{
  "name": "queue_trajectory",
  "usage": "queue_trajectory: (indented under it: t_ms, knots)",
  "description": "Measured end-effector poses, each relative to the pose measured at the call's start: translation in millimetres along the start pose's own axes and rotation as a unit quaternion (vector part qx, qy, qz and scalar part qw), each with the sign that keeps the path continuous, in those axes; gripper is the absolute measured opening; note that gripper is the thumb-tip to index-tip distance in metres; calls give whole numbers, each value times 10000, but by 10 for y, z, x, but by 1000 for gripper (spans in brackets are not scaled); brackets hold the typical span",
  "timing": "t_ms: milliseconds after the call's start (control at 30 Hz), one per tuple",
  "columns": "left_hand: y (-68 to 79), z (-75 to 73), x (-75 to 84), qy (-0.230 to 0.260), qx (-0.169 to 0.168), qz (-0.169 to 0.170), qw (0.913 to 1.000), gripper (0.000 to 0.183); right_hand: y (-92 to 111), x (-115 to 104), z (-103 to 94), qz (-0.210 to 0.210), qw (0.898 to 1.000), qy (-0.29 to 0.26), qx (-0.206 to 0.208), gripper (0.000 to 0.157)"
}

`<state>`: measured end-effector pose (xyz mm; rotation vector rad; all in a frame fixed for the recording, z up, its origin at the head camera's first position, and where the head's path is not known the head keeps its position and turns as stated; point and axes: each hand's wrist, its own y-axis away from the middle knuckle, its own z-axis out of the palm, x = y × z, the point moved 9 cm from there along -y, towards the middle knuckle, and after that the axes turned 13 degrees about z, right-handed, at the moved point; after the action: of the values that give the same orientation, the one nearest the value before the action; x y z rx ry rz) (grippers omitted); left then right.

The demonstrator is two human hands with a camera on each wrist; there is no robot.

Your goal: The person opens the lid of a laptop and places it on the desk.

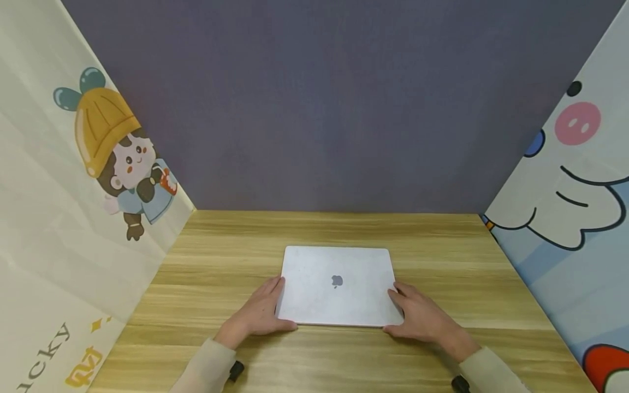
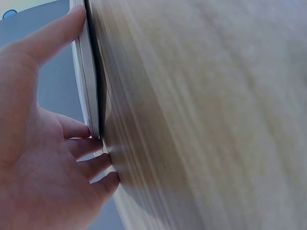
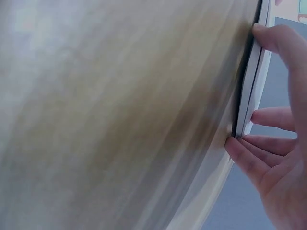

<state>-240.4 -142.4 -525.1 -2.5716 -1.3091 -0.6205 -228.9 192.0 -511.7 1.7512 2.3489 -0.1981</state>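
A closed silver laptop (image 1: 339, 303) with a dark apple logo lies level in the middle of the head view, its long edge toward me. My left hand (image 1: 257, 312) grips its left front corner, thumb along the front edge and fingers at the left side. On the opposite corner, my right hand (image 1: 422, 316) holds it in the same way. Both wrist views show the laptop's thin edge (image 2: 88, 81) between thumb and fingers, with a dark strip under it. Whether the laptop touches the table or is slightly raised, I cannot tell.
The wood-grain table (image 1: 339, 360) runs back to a dark grey panel (image 1: 314, 109). Printed cartoon sheets flank it, the left sheet (image 1: 44, 218) and the right sheet (image 1: 585, 284). A small black object (image 1: 236, 371) sits by the left sleeve, another (image 1: 460, 383) by the right.
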Motion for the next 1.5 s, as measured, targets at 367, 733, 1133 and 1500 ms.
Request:
queue_trajectory:
  t_ms: [367, 733, 1133, 1500]
  knots:
    - [11, -10, -8, 105, 24, -1, 9999, 123, -28, -5, -23, -111, 9999, 13, 27, 92]
    - [20, 12, -51, 214, 49, 164, 9996, 124, -28, 11, -41, -108, 9998, 148, 74, 92]
    - [40, 3, -57, 371, 53, 194, 9991, 123, 20, -18, -59, -455, 9967, 456, 491, 86]
    - [54, -15, -80, 660, 12, 331, 9973, 123, 27, -38, -133, -743, 9938, 339, 758, 81]
